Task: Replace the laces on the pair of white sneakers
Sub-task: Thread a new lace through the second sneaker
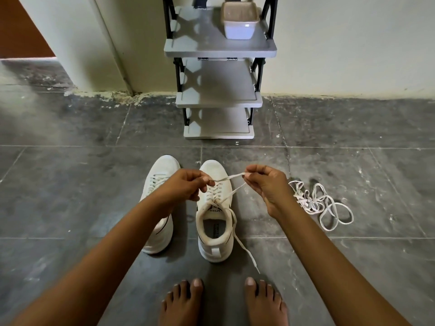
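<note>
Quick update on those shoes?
Left hand and right hand pinch one lace, stretched between them over the right-side sneaker. Other sneaker beside it. Loose laces heaped off right, nothing blocking.

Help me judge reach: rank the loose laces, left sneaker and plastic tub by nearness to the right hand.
From the right hand:
1. loose laces, floor to its right.
2. left sneaker, to its left.
3. plastic tub, ahead on the shoe rack.

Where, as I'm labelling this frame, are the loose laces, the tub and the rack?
Loose laces [306, 204]: head view, tangled middle.
Tub [237, 31]: head view, front wall.
Rack [220, 49]: head view, top shelf's edge.
</note>
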`<state>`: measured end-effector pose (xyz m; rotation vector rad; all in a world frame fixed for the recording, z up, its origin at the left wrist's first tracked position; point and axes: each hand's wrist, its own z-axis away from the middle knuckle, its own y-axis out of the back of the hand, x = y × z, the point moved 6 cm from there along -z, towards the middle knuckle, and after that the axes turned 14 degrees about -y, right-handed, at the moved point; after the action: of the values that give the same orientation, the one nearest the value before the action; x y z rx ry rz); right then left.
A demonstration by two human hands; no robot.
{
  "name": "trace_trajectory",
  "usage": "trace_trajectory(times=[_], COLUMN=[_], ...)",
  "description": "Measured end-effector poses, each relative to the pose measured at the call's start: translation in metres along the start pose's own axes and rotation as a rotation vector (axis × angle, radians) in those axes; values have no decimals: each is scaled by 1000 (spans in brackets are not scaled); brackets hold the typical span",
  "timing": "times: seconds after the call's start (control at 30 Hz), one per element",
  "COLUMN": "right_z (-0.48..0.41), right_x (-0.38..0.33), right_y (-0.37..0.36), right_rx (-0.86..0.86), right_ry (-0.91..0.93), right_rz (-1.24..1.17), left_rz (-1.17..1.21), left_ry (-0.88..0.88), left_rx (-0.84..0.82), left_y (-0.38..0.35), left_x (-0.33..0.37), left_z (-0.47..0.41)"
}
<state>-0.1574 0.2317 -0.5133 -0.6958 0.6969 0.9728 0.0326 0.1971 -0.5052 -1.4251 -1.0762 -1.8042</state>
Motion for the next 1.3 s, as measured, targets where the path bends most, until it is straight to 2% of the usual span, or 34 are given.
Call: trace_trajectory(times=[0.2,0.37,0.53,0.67,0.97,1.0,1.1,1.3], right_z=[3,9,13,17,12,10,5,11], right_x=[10,8,7,5,9,12,24,30], right_y=[-5,-13,-13,-20,-9,-7,-1,-4], right_rx=[-41,-100,-119,-158,-6,35,204,377], right_ry=[-6,-7,-27,-20,12,20,51,96], right_rz=[7,-34,-79,-51,-92,-12,446,1143], left_rz=[-122,-47,-88,-45,-144,-177,-356,-643], left_ry=[34,2,-10,-35,-59,-102,-220,-252], left_rx=[55,-35,-15,-111,-30,21,121,-92], left_y=[-9,-27,-23,-30,-9,-3,10,0], left_x=[-4,-5,-4,-1,1,4,16,22], left_z=[-1,1,3,1,6,6,4,1])
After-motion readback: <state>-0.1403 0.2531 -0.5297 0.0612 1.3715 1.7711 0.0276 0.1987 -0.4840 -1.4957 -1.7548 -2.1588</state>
